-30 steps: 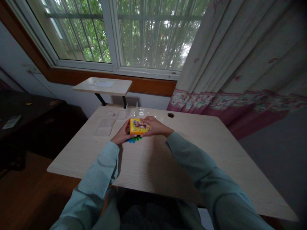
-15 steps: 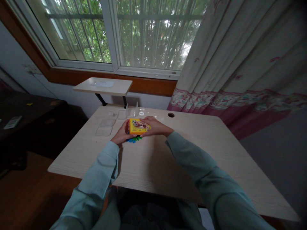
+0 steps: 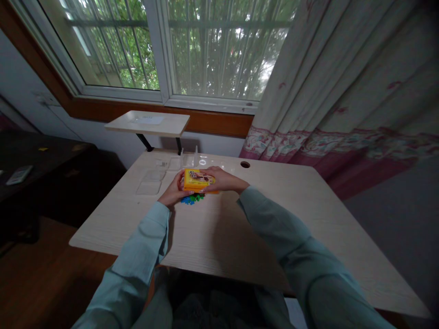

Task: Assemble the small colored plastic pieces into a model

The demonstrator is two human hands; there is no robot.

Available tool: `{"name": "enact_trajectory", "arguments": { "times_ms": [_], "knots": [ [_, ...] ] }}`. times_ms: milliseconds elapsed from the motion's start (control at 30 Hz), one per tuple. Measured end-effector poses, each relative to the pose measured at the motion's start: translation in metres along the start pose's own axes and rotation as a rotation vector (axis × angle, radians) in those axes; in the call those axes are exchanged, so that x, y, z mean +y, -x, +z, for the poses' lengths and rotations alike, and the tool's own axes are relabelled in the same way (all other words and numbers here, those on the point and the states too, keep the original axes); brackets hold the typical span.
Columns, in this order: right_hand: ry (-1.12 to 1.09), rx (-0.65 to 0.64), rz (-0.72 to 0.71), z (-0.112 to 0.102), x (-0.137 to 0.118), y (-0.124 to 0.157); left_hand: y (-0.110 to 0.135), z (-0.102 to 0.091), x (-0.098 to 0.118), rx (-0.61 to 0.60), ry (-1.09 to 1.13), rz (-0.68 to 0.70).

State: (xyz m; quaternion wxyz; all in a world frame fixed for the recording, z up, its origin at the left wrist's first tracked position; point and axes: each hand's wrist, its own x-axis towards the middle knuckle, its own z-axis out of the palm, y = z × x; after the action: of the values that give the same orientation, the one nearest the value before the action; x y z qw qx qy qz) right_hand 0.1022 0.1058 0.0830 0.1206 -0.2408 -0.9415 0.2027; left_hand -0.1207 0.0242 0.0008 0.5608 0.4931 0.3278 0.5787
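Note:
A small yellow box (image 3: 199, 179) with a printed picture on its top is held between both hands above the desk. My left hand (image 3: 173, 191) grips its left end, thumb along the near side. From the right, my right hand (image 3: 224, 179) has its fingers over the top and far edge and its thumb at the near side. An orange edge shows along the box's lower near side. Just below it on the desk lies a cluster of blue and green small pieces (image 3: 192, 199), partly hidden by the box and hands.
Clear plastic trays (image 3: 148, 187) lie left of my hands, and more clear plastic holders (image 3: 188, 160) stand behind them. A raised shelf (image 3: 116, 125) carries a paper sheet. The wooden desk (image 3: 274, 219) has a round cable hole (image 3: 244, 164) near its back edge.
The box has tilted slightly, so that more of its orange near side shows, with an orange edge sticking out at the right. Both hands stay nearly in place.

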Motion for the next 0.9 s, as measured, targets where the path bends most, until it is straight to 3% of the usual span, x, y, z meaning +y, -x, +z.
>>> {"name": "enact_trajectory", "arguments": {
  "times_ms": [233,367,767,900],
  "knots": [
    [-0.281,-0.109,0.098,-0.015,-0.011,-0.006,0.004,-0.004,0.006,-0.055,0.137,-0.082],
    [-0.313,-0.133,0.168,-0.019,-0.009,-0.011,0.008,-0.006,0.013,-0.043,0.157,-0.188],
    [-0.265,-0.065,0.3,-0.023,-0.003,-0.011,-0.002,-0.008,0.006,0.111,0.161,-0.229],
    [-0.417,-0.057,0.323,-0.026,-0.003,-0.01,-0.004,-0.008,0.006,0.172,0.143,-0.213]
  ]
}}
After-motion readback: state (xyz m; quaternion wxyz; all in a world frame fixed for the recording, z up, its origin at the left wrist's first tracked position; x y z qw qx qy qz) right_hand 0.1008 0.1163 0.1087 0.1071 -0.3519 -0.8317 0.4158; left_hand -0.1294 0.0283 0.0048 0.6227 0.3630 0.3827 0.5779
